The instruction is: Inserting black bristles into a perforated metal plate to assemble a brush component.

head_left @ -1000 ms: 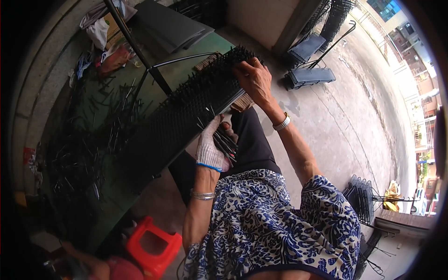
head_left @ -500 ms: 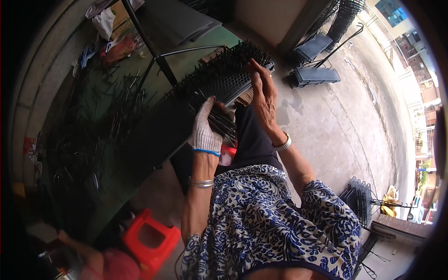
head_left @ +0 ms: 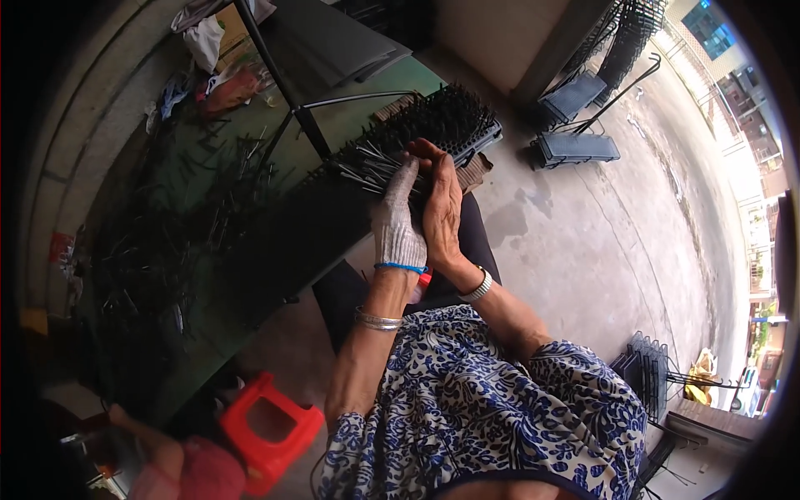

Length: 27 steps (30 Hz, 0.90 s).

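My left hand (head_left: 400,221), in a pale knitted glove with a blue cuff edge, is closed around a bundle of thin black rods (head_left: 371,169). The rods' ends fan out to the left past the thumb. My bare right hand (head_left: 443,212) presses against the bundle from the other side, its fingers curled over it, so the palms nearly meet. Just beyond both hands lies a perforated black tray (head_left: 482,146), packed with upright black rods (head_left: 442,115). The middle of the bundle is hidden between my hands.
Loose black rods (head_left: 221,212) are strewn over the green table (head_left: 179,375) at left. A black metal frame (head_left: 308,129) rises beside the tray. A red plastic stool (head_left: 271,429) stands lower left, near another person's arm (head_left: 154,442). Grey panels on stands (head_left: 575,148) occupy the floor at right.
My right hand has come down and left from the tray's far end onto the bundle. The left hand has turned more upright and shifted slightly right, rods still in it.
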{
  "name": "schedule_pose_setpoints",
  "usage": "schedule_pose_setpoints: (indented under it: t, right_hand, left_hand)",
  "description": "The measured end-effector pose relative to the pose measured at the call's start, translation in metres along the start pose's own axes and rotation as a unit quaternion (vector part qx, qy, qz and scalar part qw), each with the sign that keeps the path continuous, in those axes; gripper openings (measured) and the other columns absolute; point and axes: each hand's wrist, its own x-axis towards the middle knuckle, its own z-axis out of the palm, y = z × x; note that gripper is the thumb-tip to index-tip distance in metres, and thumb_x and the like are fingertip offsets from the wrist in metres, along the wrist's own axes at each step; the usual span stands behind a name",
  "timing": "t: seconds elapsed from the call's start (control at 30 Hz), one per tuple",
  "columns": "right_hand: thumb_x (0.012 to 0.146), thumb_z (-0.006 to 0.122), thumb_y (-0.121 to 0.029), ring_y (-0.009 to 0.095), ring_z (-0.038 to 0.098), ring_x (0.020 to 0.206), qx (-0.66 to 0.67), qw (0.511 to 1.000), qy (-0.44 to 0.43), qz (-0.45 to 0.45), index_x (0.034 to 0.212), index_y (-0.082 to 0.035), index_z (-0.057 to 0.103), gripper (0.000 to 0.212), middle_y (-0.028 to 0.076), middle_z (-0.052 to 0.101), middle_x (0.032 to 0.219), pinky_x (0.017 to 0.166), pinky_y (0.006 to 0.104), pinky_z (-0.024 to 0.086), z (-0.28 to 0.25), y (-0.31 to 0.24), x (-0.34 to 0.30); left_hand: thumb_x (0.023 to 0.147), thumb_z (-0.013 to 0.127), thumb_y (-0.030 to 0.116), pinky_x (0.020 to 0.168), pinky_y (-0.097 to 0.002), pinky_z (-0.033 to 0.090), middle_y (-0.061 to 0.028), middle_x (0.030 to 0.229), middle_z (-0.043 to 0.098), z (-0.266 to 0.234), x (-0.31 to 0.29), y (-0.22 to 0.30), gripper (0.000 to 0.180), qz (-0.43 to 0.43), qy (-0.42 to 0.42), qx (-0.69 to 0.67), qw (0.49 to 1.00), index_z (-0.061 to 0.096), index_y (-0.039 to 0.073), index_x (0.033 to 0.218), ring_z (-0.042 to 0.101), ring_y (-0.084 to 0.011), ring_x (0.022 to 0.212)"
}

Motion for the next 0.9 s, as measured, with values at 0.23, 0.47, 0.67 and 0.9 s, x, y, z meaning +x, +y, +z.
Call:
schedule_pose_setpoints:
  t: [0.23,0.47,0.67,0.9]
  right_hand:
    - [0.102,0.038,-0.041,0.014,0.057,0.102,0.034,0.982,-0.136,0.126,0.124,0.001,0.056,0.051,0.006,0.062,0.111,0.093,0.0271,0.042,-0.024,0.002,-0.004]
    - [0.095,0.059,-0.031,0.006,0.054,0.08,-0.109,0.946,-0.269,0.142,0.1,-0.002,0.062,0.029,-0.002,0.059,0.082,0.071,0.0234,0.045,-0.05,-0.015,0.028]
    - [0.09,0.066,-0.023,0.006,0.055,0.078,-0.14,0.943,-0.257,0.156,0.095,-0.001,0.065,0.023,0.0,0.062,0.081,0.069,0.0239,0.046,-0.071,-0.009,0.033]
    - [0.092,0.064,-0.017,0.007,0.058,0.069,-0.069,0.945,-0.287,0.137,0.095,0.001,0.064,0.018,0.001,0.063,0.078,0.062,0.0229,0.048,-0.077,-0.013,0.028]
  left_hand:
    - [0.083,0.068,0.022,0.061,-0.0248,0.049,-0.0045,0.079,0.068,-0.027,-0.006,0.017,0.019,-0.059,0.002,0.051,0.997,0.071,0.004,0.089,0.063,-0.0124,0.064]
    - [0.085,0.067,0.013,0.054,-0.0292,0.055,-0.0074,0.074,0.066,-0.036,-0.029,0.007,0.014,-0.107,-0.026,0.141,0.984,0.068,0.001,0.091,0.064,-0.0163,0.06]
    - [0.083,0.07,0.013,0.052,-0.0275,0.055,-0.0085,0.077,0.069,-0.024,-0.035,0.0,0.018,-0.132,0.03,0.094,0.986,0.068,0.001,0.096,0.065,-0.0155,0.058]
    - [0.087,0.067,0.018,0.057,-0.0285,0.055,-0.0109,0.079,0.07,-0.031,-0.033,-0.007,0.022,-0.095,0.025,0.147,0.984,0.068,-0.001,0.097,0.066,-0.0183,0.059]
